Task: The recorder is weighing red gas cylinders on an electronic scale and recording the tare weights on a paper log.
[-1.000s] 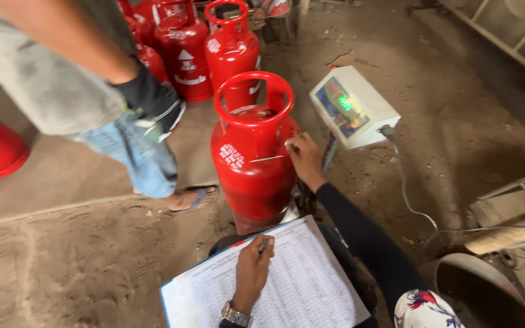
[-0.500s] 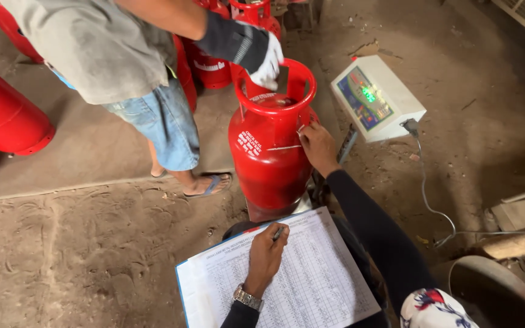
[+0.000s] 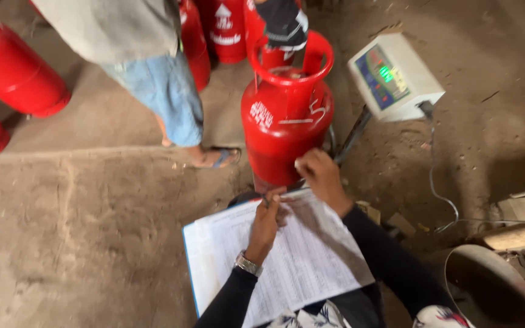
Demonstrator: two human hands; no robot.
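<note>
A red gas cylinder point(image 3: 284, 124) stands upright in front of me, with white marks on its shoulder. My right hand point(image 3: 322, 177) is low beside its lower right side, fingers curled; I cannot see anything in them. My left hand point(image 3: 267, 223), a watch on its wrist, holds a pen point(image 3: 266, 200) over the top edge of a printed sheet on a clipboard point(image 3: 311, 261) on my lap. Another person's gloved hand point(image 3: 284, 24) grips the cylinder's top collar.
The other person point(image 3: 153, 79), in a grey shirt, denim shorts and sandals, stands left of the cylinder. A white scale display point(image 3: 393, 76) with a cable sits to the right. More red cylinders point(image 3: 13, 67) lie left and behind. A round metal pan point(image 3: 487, 291) is bottom right.
My right hand has dropped from the cylinder's shoulder to its lower side. The other person's gloved hand has come onto the collar. My view has moved closer and to the left.
</note>
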